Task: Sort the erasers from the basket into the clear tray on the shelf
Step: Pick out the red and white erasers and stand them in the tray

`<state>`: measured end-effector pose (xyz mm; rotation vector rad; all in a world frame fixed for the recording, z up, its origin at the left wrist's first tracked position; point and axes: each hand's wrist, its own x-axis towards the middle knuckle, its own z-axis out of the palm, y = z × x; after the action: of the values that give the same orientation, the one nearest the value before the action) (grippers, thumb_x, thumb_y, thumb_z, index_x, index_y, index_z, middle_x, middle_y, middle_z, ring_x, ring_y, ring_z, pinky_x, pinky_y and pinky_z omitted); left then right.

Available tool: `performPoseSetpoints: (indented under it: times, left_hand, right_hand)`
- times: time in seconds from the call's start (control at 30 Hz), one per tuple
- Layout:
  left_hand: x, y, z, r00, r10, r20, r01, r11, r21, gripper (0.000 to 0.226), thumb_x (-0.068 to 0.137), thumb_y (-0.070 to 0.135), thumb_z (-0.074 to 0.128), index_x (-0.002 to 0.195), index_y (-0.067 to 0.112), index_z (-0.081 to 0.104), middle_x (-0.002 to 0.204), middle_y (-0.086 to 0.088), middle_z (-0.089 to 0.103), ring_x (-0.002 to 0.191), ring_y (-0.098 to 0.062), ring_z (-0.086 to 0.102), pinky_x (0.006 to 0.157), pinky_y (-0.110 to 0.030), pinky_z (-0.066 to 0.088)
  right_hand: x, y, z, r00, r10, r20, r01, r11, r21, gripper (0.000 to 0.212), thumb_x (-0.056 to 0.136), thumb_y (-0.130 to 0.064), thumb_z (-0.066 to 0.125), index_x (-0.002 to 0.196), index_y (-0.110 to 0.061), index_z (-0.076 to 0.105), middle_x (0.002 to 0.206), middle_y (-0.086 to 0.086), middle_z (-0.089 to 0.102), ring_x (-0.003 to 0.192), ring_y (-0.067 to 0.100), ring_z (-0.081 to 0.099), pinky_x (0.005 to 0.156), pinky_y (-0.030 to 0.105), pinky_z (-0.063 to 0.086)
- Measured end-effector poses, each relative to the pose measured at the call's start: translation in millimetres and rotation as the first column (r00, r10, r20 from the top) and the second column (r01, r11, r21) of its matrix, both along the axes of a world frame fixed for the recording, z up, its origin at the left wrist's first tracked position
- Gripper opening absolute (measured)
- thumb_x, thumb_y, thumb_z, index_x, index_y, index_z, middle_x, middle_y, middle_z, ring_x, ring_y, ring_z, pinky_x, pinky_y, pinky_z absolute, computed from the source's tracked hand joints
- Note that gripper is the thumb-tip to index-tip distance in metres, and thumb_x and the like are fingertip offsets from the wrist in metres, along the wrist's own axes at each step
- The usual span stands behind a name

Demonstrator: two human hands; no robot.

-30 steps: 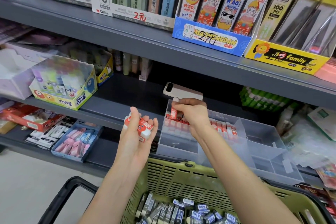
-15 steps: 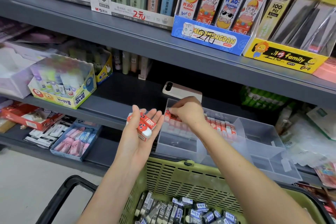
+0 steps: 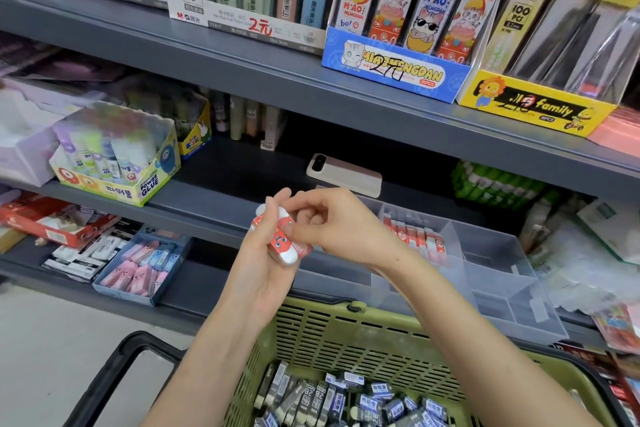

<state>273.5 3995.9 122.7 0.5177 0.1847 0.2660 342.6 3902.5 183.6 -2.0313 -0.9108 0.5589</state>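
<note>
My left hand [image 3: 258, 274] holds a small stack of red-and-white erasers [image 3: 282, 244] above the green basket [image 3: 346, 333]. My right hand [image 3: 332, 222] has come over to that stack, and its fingertips pinch the top eraser. Behind the hands the clear tray [image 3: 491, 274] sits on the shelf, with a row of red-and-white erasers [image 3: 415, 236] standing in its back left compartment. Several dark blue and black erasers [image 3: 346, 399] lie in the bottom of the basket.
A white phone [image 3: 343, 172] lies on the shelf just behind the tray. A glue-stick box [image 3: 114, 163] stands to the left, a blue tray of pink erasers [image 3: 138, 270] lower left, and packaged goods to the right. The upper shelf overhangs the work area.
My right hand left the tray's eraser row, moved left and now pinches an eraser in my left hand's stack. My left hand stayed roughly in place.
</note>
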Motion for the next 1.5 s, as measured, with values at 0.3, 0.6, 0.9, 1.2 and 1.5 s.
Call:
performPoseSetpoints:
  times: [0.3,0.6,0.9,1.2,1.5]
  left_hand:
    - [-3.3,10.0,-4.0,0.988,0.064,-0.140,-0.086,0.984,-0.158,0.035,0.072,0.017,0.068,0.103,0.008,0.054,0.075,-0.004,0.060,0.065,-0.013,0.058,0.045,-0.019,0.044]
    - [-2.5,10.9,-6.2,0.980,0.136,-0.148,-0.166,0.961,-0.219,0.029,0.067,-0.003,0.055,0.094,0.005,0.055,0.078,-0.012,0.058,0.070,-0.023,0.059,0.066,-0.034,0.054]
    - [-2.7,7.5,-3.3,0.977,0.156,-0.148,-0.168,0.983,-0.068,0.010,0.094,0.006,0.051,0.104,0.006,0.054,0.081,-0.012,0.073,0.074,-0.023,0.072,0.059,-0.029,0.057]
    - [-4.7,0.1,-0.4,0.986,0.109,-0.127,-0.060,0.938,0.342,0.037,0.082,0.035,0.057,0.104,0.006,0.052,0.066,-0.005,0.062,0.040,-0.013,0.052,0.026,-0.014,0.026]
    - [-1.3,-4.8,-4.2,0.960,0.208,-0.189,-0.131,0.926,0.355,0.025,0.097,0.034,0.044,0.095,0.010,0.049,0.049,-0.003,0.058,0.035,-0.016,0.053,0.033,-0.020,0.041]
  right_hand:
    - [54.9,-20.8,-16.1,0.797,-0.575,-0.186,0.580,0.814,-0.029,0.006,0.076,-0.002,0.071,0.074,0.001,0.066,0.052,0.007,0.053,0.039,0.012,0.040,0.038,0.022,0.032]
    - [79.4,5.2,-45.6,0.816,-0.578,-0.018,0.534,0.764,-0.364,0.029,0.075,-0.021,0.076,0.055,-0.010,0.059,0.044,0.000,0.058,0.037,0.010,0.048,0.045,0.024,0.038]
    - [55.8,1.4,-30.7,0.776,-0.321,0.543,0.528,0.800,-0.283,0.038,0.090,-0.041,0.054,0.070,-0.009,0.058,0.067,0.006,0.056,0.067,0.021,0.052,0.059,0.025,0.037]
    - [8.5,-10.2,7.1,0.963,0.159,0.217,-0.142,0.986,-0.092,0.030,0.088,-0.020,0.064,0.118,-0.021,0.062,0.095,-0.010,0.057,0.093,0.007,0.051,0.082,0.018,0.043]
    - [-16.6,-33.8,0.6,0.752,0.222,0.620,-0.174,0.975,-0.139,0.010,0.084,-0.015,0.065,0.093,-0.011,0.064,0.083,-0.004,0.055,0.079,0.012,0.046,0.073,0.027,0.041]
